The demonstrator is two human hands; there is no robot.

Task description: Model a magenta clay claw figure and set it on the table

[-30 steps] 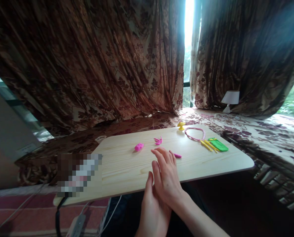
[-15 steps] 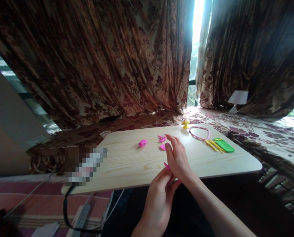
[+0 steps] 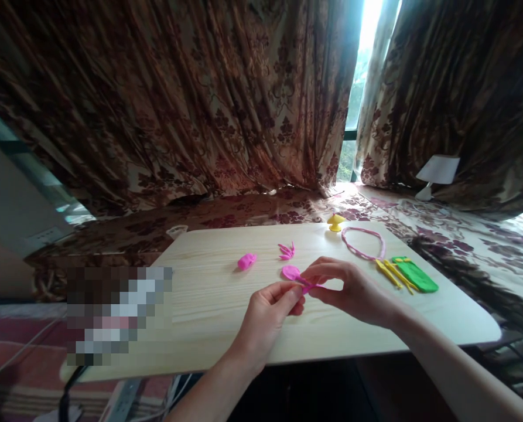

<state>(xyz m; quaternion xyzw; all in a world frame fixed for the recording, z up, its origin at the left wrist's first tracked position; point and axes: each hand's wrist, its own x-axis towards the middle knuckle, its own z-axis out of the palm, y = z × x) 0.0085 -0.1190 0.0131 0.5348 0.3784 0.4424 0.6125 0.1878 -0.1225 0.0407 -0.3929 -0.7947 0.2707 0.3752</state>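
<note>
Big floral curtains (image 3: 217,117) behind everything, then my pale wooden table (image 3: 208,316). Over it, my left hand (image 3: 270,310) and right hand (image 3: 353,293) nearly meet, both pinching one thin pink strip (image 3: 306,288) between fingertips, near the table's middle. Off to the right there's a braided pink loop (image 3: 383,249), a green slab (image 3: 419,276) and some yellow sticks (image 3: 388,274) beside it. Smaller bits: a pink lump (image 3: 246,261), a spiky pink piece (image 3: 286,252), plus a flat pink disc (image 3: 291,272) just past my fingers.
</note>
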